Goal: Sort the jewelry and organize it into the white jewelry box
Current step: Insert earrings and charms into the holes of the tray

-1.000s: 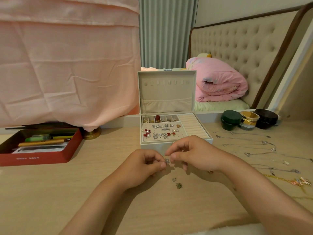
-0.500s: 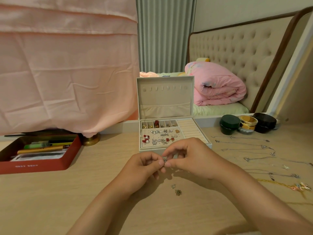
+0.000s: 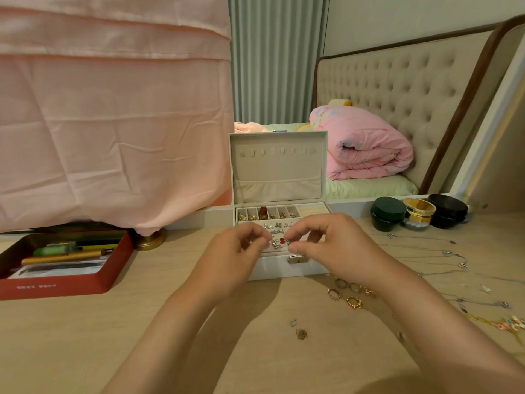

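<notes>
Pale wood desk [image 3: 142,336], bedroom beyond. Nearest me lie two loose charms [image 3: 298,329], with a cluster of rings [image 3: 350,294] further right. Both hands hang apart over the front of the white jewelry box [image 3: 272,270]. My right hand [image 3: 338,245] pinches a small silver piece [image 3: 288,242] between thumb and forefinger. My left hand [image 3: 230,251] has curled fingers; I cannot tell if it holds anything. The box's lid [image 3: 278,169] stands upright. Necklaces [image 3: 454,255] are spread at right, a red tin [image 3: 56,287] at left.

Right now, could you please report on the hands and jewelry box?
Right hand pinches small silver piece over open white jewelry box. Left hand curled, hold unclear. Rings loose on table; box unobstructed.
</notes>
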`<act>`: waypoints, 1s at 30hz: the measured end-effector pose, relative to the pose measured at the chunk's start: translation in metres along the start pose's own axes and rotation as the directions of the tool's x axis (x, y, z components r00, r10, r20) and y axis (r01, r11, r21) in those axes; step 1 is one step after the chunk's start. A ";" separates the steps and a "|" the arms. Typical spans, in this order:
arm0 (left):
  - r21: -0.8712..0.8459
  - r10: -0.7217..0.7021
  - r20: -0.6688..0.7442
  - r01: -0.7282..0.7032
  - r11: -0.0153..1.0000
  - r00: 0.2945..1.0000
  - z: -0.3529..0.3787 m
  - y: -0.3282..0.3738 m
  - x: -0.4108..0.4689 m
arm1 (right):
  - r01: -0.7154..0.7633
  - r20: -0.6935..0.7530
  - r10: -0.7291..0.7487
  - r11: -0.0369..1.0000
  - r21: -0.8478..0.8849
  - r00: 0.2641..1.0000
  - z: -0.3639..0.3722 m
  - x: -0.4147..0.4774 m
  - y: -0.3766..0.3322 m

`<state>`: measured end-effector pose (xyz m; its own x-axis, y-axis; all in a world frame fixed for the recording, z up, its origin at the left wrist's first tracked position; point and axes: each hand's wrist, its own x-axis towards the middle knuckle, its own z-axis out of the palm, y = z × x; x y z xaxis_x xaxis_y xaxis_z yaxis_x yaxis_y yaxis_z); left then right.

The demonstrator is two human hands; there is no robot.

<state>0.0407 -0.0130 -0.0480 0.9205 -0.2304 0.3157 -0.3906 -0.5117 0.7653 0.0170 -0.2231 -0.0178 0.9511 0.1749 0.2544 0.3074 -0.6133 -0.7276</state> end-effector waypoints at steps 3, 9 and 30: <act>0.353 0.117 -0.066 -0.087 0.931 0.991 -0.007 -0.007 0.012 | 0.018 -0.014 -0.021 0.985 -0.173 1.000 0.005 0.015 -0.001; 0.494 0.250 -0.037 -0.200 0.846 0.967 0.006 -0.030 0.014 | 0.125 0.035 -0.122 0.893 -0.433 0.992 0.026 0.039 0.005; 0.434 0.238 -0.042 -0.197 0.879 0.970 0.007 -0.037 0.015 | 0.249 -0.011 -0.318 0.763 -0.596 0.948 0.040 0.044 0.010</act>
<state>0.0685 -0.0034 -0.0756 0.8007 -0.3108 0.5122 -0.5314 -0.7633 0.3674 0.0625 -0.1902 -0.0394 0.8039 0.3521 0.4793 0.4540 -0.8839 -0.1121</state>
